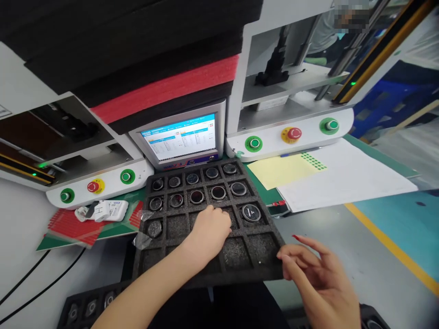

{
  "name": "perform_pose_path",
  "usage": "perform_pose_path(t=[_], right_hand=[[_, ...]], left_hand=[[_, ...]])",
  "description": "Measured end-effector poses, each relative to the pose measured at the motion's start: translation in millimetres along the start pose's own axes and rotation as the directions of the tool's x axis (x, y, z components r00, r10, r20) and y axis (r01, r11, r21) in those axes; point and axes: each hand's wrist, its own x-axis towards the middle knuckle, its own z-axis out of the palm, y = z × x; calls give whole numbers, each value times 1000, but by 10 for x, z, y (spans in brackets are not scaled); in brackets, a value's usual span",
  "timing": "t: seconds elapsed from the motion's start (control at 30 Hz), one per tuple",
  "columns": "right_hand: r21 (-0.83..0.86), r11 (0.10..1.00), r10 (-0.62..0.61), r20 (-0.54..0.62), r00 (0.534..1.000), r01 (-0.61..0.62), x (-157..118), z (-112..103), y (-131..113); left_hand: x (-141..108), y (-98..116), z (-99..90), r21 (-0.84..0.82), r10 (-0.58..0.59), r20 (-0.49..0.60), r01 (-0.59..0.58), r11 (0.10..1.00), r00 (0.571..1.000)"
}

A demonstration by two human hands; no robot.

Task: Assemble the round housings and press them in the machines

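A black foam tray [240,274] with square compartments holds several round watch-like pieces, mostly in its two back rows. My left hand [211,228] reaches over the third row, its fingers curled down into a compartment; what they hold, if anything, is hidden. To its right a round watch [251,213] with a lit display sits in the same row. Another round piece [154,228] lies at that row's left end beside clear film [141,241]. My right hand [322,278] is at the tray's front right corner, thumb and a fingertip pinching the edge, index finger raised.
Behind the tray stand a monitor [181,137] and two machines with green and red buttons [294,133]. White paper [346,173] and a yellow sheet [277,171] lie right; red strips [73,226] and a white device [116,210] left. Another tray [82,297] is below. A person's sleeve [322,34] shows behind.
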Motion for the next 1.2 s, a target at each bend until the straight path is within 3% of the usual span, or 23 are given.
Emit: perform_pose_path(t=[0.13, 0.23, 0.4, 0.47, 0.53, 0.6, 0.63, 0.7, 0.8, 0.93, 1.07, 1.2], right_hand=[[-37, 999, -28, -8, 1000, 27, -43, 17, -95], [-48, 998, -49, -22, 999, 48, -73, 40, -152], [-1, 996, -89, -108, 990, 89, -93, 196, -320], [32, 992, -118, -101, 988, 122, -109, 292, -379], [72, 986, -151, -34, 988, 153, -146, 389, -409], [122, 979, -174, 69, 982, 165, -206, 476, -421], [147, 976, -180, 123, 976, 161, -243, 512, -427], [202, 967, -195, 200, 960, 154, -320, 566, -449], [273, 948, -234, 236, 943, 166, -416, 604, -505], [308, 928, -284, 228, 931, 208, -487, 619, -562], [297, 928, -287, 181, 941, 226, -533, 654, -576], [308, 924, -285, 154, 946, 228, -599, 683, -594]], left_hand=[[73, 61, 46, -81, -104, -22, 102, 991, 994], [49, -28, 0, -216, -197, -65, 179, 960, 978], [-312, -178, -51, -554, -257, -86, 168, 815, 962], [-539, -151, 11, -782, -281, -69, 123, 612, 957], [-762, -76, 112, -975, -338, -25, 52, 218, 941], [-950, 27, 224, -988, -387, 28, -34, -153, 922], [-1026, 81, 274, -969, -405, 42, -63, -241, 913], [-1143, 184, 356, -941, -463, 35, -127, -314, 885], [-1254, 291, 418, -920, -559, -28, -240, -309, 829], [-1336, 325, 431, -915, -601, -165, -349, -203, 782], [-1386, 269, 445, -915, -590, -313, -403, -23, 744], [-1417, 176, 475, -866, -492, -491, -464, 187, 719]])
